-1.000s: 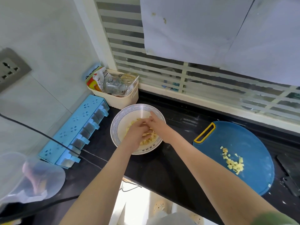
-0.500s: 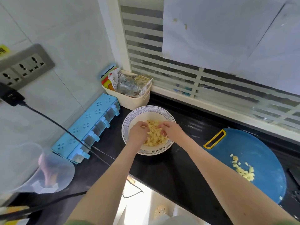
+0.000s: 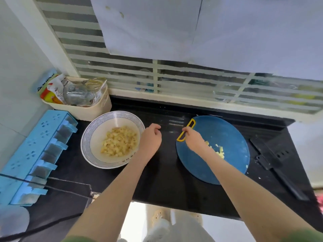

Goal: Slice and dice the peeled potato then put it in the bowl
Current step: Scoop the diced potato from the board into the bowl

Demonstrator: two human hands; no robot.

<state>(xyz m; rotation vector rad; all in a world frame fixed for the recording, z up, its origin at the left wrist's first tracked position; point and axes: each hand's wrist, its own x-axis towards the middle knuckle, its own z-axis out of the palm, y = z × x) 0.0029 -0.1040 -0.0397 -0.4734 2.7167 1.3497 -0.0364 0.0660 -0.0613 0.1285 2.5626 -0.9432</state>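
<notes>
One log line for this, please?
left hand: empty, beside bowl | right hand: over cutting board, grip unclear | diced potato: bowl, some on board

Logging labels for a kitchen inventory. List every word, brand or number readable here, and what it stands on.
No text reads clearly.
On the bowl, near rim: dark characters, too blurred to read.
On the blue packet in the basket: dark lettering, too blurred.
On the red and white packet beside it: print too small.

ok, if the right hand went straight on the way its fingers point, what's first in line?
The yellow handle of the blue cutting board. The right hand has its fingertips right at it, though contact is unclear. Past that, bare black counter toward the window sill.
</notes>
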